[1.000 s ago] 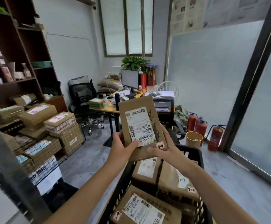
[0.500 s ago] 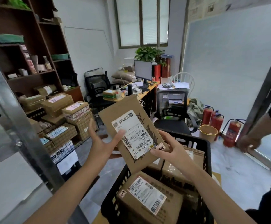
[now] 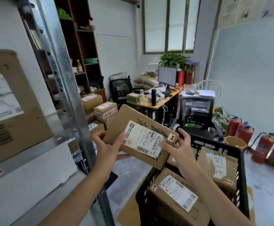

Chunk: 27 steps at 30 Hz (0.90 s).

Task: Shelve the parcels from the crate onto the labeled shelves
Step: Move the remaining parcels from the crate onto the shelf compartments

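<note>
I hold a flat brown cardboard parcel (image 3: 129,128) with a white shipping label, tilted, above the left edge of the black plastic crate (image 3: 240,176). My left hand (image 3: 106,149) grips its left edge, thumb on the label. My right hand (image 3: 180,145) pinches its right corner. Inside the crate lie more parcels: a box (image 3: 173,198) with a white label in front and another (image 3: 217,167) at the right. A metal shelf rack (image 3: 64,88) stands close at the left, with a large parcel (image 3: 10,103) on it.
Stacked boxes (image 3: 100,110) sit on the floor beside a dark wooden bookcase (image 3: 82,51). Behind the crate are a desk with a monitor (image 3: 167,77), office chairs (image 3: 196,116), red fire extinguishers (image 3: 245,132) and a yellow bin (image 3: 235,141).
My view has swung left toward the metal rack. The parcel has tipped from upright to nearly flat and moved left. My left hand, which had loosened, grips it again.
</note>
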Each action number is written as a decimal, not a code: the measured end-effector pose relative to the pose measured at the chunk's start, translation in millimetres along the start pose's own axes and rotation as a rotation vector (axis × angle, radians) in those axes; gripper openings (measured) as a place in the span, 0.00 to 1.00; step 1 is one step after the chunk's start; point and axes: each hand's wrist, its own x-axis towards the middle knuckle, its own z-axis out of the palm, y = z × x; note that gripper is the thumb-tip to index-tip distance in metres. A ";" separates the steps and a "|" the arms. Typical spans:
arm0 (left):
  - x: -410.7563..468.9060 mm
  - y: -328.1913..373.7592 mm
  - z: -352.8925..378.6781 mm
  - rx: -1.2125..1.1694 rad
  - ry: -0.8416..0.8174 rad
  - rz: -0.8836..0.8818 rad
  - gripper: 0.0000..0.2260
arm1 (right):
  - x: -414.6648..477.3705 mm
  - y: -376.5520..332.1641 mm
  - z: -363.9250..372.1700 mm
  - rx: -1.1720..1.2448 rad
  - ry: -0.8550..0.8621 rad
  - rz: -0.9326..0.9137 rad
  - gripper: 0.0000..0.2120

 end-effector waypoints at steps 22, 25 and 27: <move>-99.5 56.0 -184.2 0.267 -0.145 0.045 0.32 | -112.6 -28.3 116.9 -0.291 -0.301 -0.042 0.41; -111.8 64.8 -201.2 0.257 -0.112 0.050 0.26 | -122.3 -40.7 131.5 -0.274 -0.277 -0.098 0.35; -118.0 69.3 -209.1 0.207 -0.065 0.053 0.30 | -126.6 -42.4 144.2 -0.171 -0.254 -0.090 0.34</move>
